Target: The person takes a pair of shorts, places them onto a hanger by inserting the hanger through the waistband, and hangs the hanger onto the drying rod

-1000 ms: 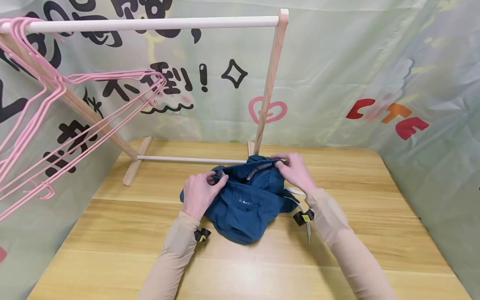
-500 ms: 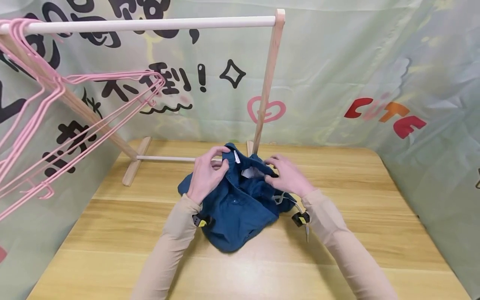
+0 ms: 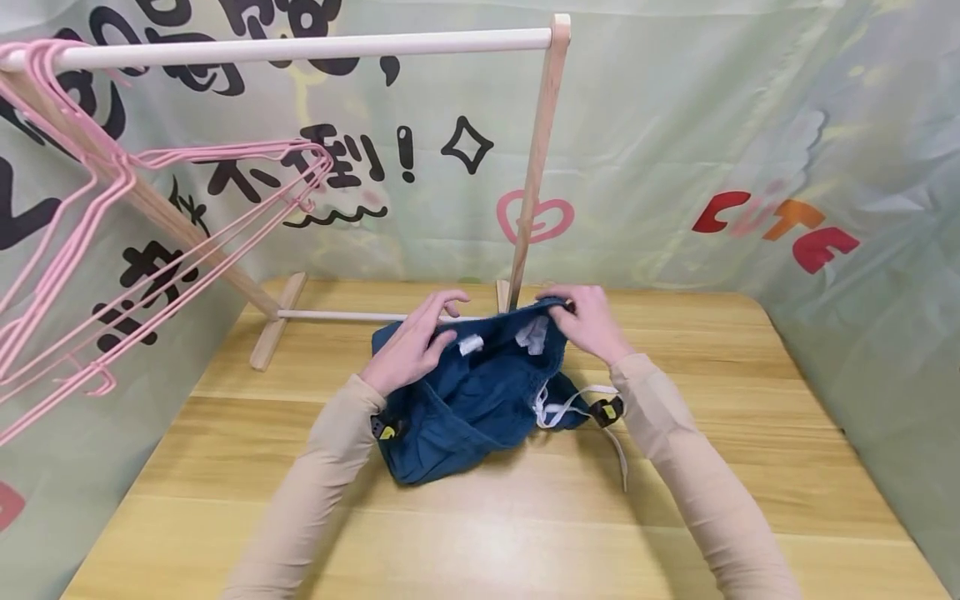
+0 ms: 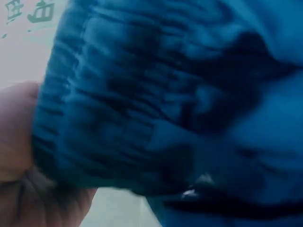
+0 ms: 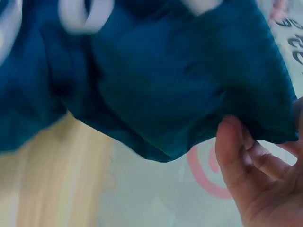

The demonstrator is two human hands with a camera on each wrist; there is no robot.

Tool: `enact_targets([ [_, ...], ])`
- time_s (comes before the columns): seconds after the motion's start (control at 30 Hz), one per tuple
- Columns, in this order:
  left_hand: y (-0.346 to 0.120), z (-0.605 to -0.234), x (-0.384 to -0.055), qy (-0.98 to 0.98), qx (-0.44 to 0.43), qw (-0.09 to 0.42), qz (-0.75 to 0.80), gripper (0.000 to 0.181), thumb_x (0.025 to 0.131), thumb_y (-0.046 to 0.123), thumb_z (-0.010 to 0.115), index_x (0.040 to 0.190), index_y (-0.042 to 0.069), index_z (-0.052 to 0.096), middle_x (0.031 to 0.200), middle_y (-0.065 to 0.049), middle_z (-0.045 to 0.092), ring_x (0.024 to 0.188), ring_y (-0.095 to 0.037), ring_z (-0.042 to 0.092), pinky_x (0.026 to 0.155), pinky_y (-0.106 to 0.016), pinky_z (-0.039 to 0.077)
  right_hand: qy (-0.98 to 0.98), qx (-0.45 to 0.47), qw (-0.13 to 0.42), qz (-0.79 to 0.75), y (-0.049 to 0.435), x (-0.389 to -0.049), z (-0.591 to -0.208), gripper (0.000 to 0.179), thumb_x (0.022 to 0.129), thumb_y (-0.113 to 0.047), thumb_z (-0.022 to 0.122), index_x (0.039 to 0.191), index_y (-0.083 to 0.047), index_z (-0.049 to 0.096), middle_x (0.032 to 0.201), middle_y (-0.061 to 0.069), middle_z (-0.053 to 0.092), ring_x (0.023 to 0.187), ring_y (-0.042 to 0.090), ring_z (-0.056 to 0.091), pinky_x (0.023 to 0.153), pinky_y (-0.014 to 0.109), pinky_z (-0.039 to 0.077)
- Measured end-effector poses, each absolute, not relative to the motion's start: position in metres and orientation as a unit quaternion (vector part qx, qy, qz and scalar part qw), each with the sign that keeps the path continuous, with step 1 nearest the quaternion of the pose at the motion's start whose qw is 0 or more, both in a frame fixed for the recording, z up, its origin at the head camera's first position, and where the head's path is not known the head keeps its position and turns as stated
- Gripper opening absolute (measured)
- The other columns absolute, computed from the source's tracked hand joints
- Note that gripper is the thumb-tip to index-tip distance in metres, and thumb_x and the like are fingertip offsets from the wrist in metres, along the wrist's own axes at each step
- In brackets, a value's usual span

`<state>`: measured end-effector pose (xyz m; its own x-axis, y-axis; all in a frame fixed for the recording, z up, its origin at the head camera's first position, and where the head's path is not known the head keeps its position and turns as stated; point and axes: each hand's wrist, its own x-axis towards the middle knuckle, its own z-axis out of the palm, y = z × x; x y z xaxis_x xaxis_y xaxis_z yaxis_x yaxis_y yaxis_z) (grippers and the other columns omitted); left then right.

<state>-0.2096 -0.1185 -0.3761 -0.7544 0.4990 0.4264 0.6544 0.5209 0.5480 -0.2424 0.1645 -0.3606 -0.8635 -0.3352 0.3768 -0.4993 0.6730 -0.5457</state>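
Observation:
Dark blue drawstring shorts (image 3: 480, 396) lie bunched on the table, with the waist opening facing up and a white label (image 3: 471, 344) showing inside. My right hand (image 3: 588, 321) pinches the far right edge of the opening; the right wrist view has its thumb and fingers (image 5: 255, 165) at the cloth's edge. At the left side, my left hand (image 3: 408, 343) rests against the shorts with fingers loosely extended and apart from the thumb. Gathered elastic cloth (image 4: 109, 94) fills the blurred left wrist view, hiding part of that hand. A white drawstring (image 3: 558, 408) trails out at the right.
Behind the shorts stands a wooden rack with a white top bar (image 3: 300, 48) and a low white rod (image 3: 337, 316). Several pink hangers (image 3: 112, 171) hang at its left end. Printed fabric walls (image 3: 675, 125) surround the wooden table (image 3: 712, 350).
My left hand has let go of the waist edge and moved slightly left, fingers loosened. My right hand has taken hold of the far edge. The shorts have turned, their opening now wider.

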Motion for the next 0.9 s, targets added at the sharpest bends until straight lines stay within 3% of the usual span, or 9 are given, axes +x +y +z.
enact_targets([
  [0.1,-0.129,-0.378,-0.206,-0.881,-0.341,0.068,-0.322,0.054,0.094,-0.009,0.057,0.143,0.009,0.045,0.125,-0.017,0.06,0.115,-0.028,0.06,0.098,-0.044,0.052,-0.906,0.206,0.153,0.338,0.175,-0.241,-0.352,0.031,0.088,-0.002,0.055,0.109,-0.004,0.077,0.098,0.018,0.076,0.049,0.014,0.044,0.053,0.027,0.033],
  [0.17,-0.136,-0.378,-0.203,-0.897,-0.328,0.048,-0.291,0.053,0.09,-0.01,0.056,0.14,0.008,0.051,0.125,-0.017,0.062,0.111,-0.03,0.062,0.093,-0.044,0.052,-0.904,0.198,0.177,0.335,0.181,-0.24,-0.347,0.029,0.088,-0.002,0.055,0.106,-0.004,0.078,0.094,0.017,0.076,0.051,0.018,0.049,0.056,0.029,0.035],
  [0.3,-0.151,-0.381,-0.201,-0.934,-0.253,0.022,-0.25,0.037,0.084,-0.003,0.061,0.121,0.004,0.067,0.116,-0.018,0.068,0.103,-0.032,0.064,0.089,-0.046,0.051,-0.9,0.18,0.224,0.328,0.194,-0.237,-0.339,0.025,0.088,-0.003,0.054,0.095,-0.001,0.078,0.089,0.017,0.071,0.067,0.027,0.059,0.065,0.035,0.042],
  [0.4,-0.161,-0.38,-0.202,-0.948,-0.19,0.009,-0.254,0.026,0.088,0.007,0.066,0.113,0.001,0.071,0.107,-0.019,0.072,0.094,-0.033,0.066,0.085,-0.046,0.052,-0.9,0.177,0.237,0.32,0.204,-0.234,-0.332,0.024,0.088,-0.003,0.053,0.091,0.002,0.077,0.091,0.017,0.068,0.074,0.032,0.063,0.069,0.041,0.048],
  [0.53,-0.174,-0.366,-0.204,-0.942,-0.142,-0.009,-0.303,0.031,0.093,0.016,0.064,0.117,-0.002,0.07,0.109,-0.022,0.071,0.095,-0.034,0.067,0.083,-0.045,0.053,-0.906,0.177,0.227,0.311,0.214,-0.231,-0.319,0.024,0.09,-0.003,0.052,0.092,0.002,0.075,0.09,0.019,0.071,0.076,0.036,0.069,0.072,0.045,0.051],
  [0.67,-0.187,-0.342,-0.206,-0.921,-0.135,-0.012,-0.365,0.033,0.095,0.016,0.06,0.12,-0.004,0.069,0.119,-0.023,0.066,0.104,-0.034,0.063,0.089,-0.045,0.051,-0.918,0.169,0.182,0.31,0.221,-0.23,-0.304,0.024,0.091,-0.005,0.049,0.087,-0.003,0.073,0.068,0.012,0.062,0.061,0.026,0.058,0.063,0.032,0.041],
  [0.73,-0.191,-0.328,-0.208,-0.904,-0.126,-0.01,-0.408,0.029,0.095,0.013,0.059,0.115,-0.003,0.07,0.115,-0.016,0.069,0.102,-0.026,0.062,0.089,-0.037,0.05,-0.918,0.163,0.159,0.325,0.223,-0.23,-0.294,0.023,0.091,-0.005,0.049,0.08,-0.006,0.069,0.06,0.004,0.052,0.057,0.02,0.048,0.059,0.029,0.034],
  [0.8,-0.192,-0.315,-0.21,-0.877,-0.115,-0.012,-0.467,0.022,0.095,0.01,0.057,0.106,-0.002,0.071,0.099,-0.006,0.071,0.092,-0.016,0.063,0.084,-0.028,0.05,-0.909,0.16,0.14,0.359,0.224,-0.231,-0.285,0.023,0.091,-0.005,0.049,0.073,-0.007,0.063,0.058,-0.003,0.042,0.055,0.017,0.041,0.057,0.028,0.029],
  [0.9,-0.19,-0.295,-0.212,-0.807,-0.101,-0.026,-0.582,0.018,0.095,0.005,0.052,0.089,0.005,0.069,0.084,0.008,0.066,0.081,-0.004,0.06,0.08,-0.017,0.051,-0.867,0.155,0.111,0.461,0.223,-0.231,-0.269,0.025,0.092,-0.004,0.05,0.072,-0.009,0.065,0.061,-0.009,0.05,0.061,0.013,0.048,0.06,0.023,0.038],
])
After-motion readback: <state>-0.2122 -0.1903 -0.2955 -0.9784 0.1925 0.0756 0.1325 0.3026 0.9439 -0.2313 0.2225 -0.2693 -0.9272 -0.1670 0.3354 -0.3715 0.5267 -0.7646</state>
